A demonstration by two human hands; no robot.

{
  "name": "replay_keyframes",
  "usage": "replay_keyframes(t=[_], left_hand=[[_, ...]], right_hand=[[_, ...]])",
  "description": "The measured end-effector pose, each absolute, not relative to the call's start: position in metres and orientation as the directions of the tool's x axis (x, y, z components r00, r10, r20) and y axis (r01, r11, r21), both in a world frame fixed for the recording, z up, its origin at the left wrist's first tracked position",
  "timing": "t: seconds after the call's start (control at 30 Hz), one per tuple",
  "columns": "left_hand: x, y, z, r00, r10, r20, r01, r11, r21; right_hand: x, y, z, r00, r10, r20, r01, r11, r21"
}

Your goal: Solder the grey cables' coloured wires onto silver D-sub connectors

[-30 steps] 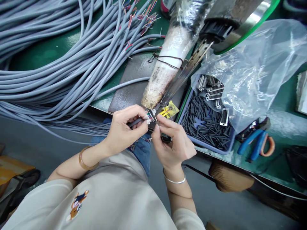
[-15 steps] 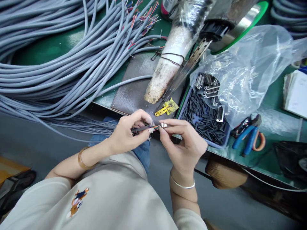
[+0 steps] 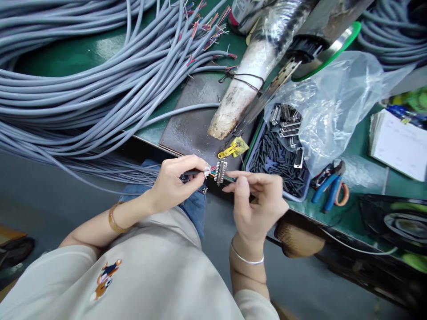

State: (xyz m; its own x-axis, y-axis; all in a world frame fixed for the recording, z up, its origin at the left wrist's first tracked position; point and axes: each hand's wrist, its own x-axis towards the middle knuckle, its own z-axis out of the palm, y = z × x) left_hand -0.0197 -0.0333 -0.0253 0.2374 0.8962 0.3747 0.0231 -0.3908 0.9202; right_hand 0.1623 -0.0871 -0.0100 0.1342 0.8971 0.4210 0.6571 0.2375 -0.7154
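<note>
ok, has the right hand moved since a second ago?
Yes: judged against the blue tray, the right hand has shifted to the right and closer to the person's body.

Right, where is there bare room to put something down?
Two patches look bare: the dark board between the stray grey cable, white wrapped post and yellow clip; and green benchtop between the pliers and paper stack. It is crowded at the parts tray, the cable bundle, and the connector between left hand and right hand.
</note>
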Motion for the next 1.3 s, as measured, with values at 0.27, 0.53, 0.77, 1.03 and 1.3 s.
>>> replay_keyframes(t=[0.27,0.53,0.77,1.03,1.3], left_hand=[[-0.011,-0.027,-0.02,0.239,0.969,0.064,-0.117,-0.036,0.992],[0.0,-0.018,-0.018,0.204,0.975,-0.091,-0.236,0.14,0.962],[-0.001,-0.021,-0.026,0.155,0.988,0.0,-0.155,0.025,0.988],[0.0,-0.022,-0.032,0.095,0.995,0.007,-0.122,0.005,0.992],[0.003,-0.019,-0.026,0.102,0.994,-0.05,-0.178,0.068,0.982]], right_hand=[[0.142,-0.078,-0.011,0.213,0.962,0.171,0.299,0.102,-0.949],[0.145,-0.062,-0.023,0.251,0.967,0.045,0.041,0.035,-0.999],[0.148,-0.066,-0.022,0.281,0.94,0.194,0.37,0.08,-0.926],[0.146,-0.085,0.001,0.455,0.672,0.584,0.558,0.295,-0.775],[0.146,-0.072,-0.005,0.252,0.924,0.288,0.552,0.108,-0.827]])
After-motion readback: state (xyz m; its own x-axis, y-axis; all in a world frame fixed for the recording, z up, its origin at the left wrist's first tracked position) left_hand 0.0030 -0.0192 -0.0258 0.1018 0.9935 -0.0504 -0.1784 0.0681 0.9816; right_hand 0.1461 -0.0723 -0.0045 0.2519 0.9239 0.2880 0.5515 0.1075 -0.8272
